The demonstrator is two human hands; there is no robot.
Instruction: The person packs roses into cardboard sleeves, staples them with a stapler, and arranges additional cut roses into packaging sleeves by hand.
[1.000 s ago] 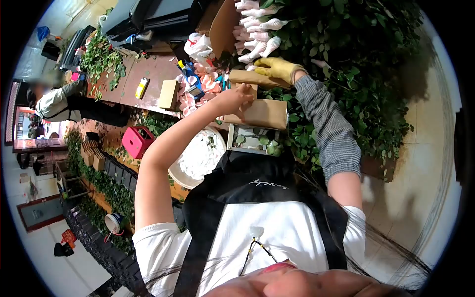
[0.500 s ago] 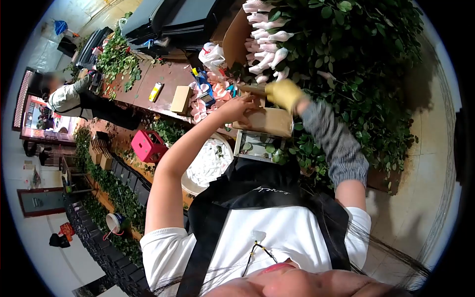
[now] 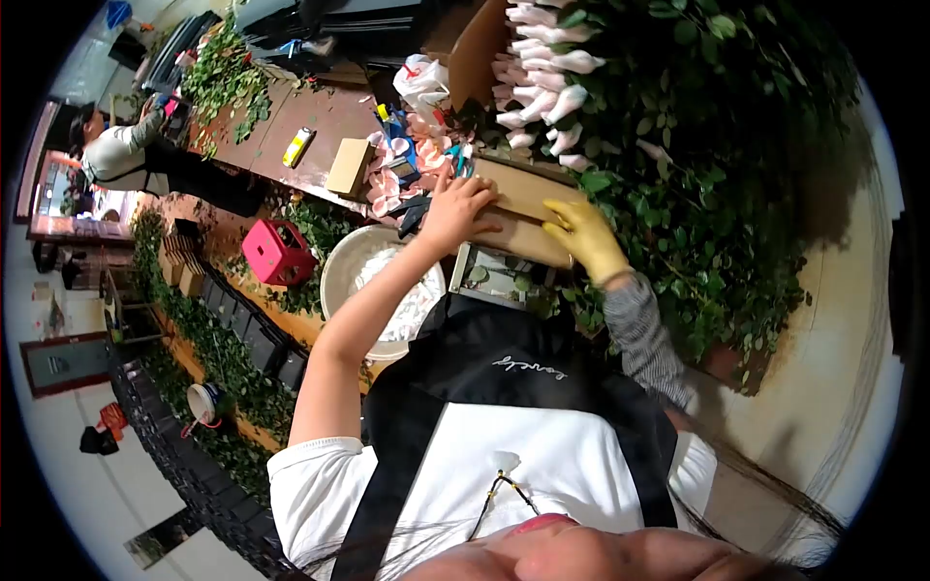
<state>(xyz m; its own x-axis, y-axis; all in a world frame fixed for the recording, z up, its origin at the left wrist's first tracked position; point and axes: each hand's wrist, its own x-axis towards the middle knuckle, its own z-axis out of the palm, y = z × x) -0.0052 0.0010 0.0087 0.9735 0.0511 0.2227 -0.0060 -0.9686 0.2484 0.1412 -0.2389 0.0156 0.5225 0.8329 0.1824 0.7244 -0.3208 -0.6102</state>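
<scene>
A brown cardboard piece [image 3: 523, 189], folded lengthwise with a dark gap along its middle, lies in front of my body. My bare left hand [image 3: 457, 215] holds its left end, the fingers over the top and the thumb near the gap. At its right end, my right hand [image 3: 589, 240] in a yellow glove grips it with bent fingers; the undersides of both hands are hidden. Beneath the cardboard sits a metal-framed stand [image 3: 492, 275] with some leaves in it. Pink petal-like pieces [image 3: 386, 184] and a dark tool [image 3: 415, 213] lie beside my left hand.
Leafy stems with pink-white wrapped heads [image 3: 567, 63] are heaped at the right. A tub of white pieces [image 3: 334, 281] and a pink stool [image 3: 279, 252] stand left. A small carton [image 3: 349, 167] and yellow box cutter [image 3: 298, 147] lie on the table. Another person [image 3: 126, 155] stands far left.
My gloved right hand has come down from the cardboard's far edge onto its right end. My left hand has shifted slightly left, and the cardboard now lies more tilted, with the gap showing.
</scene>
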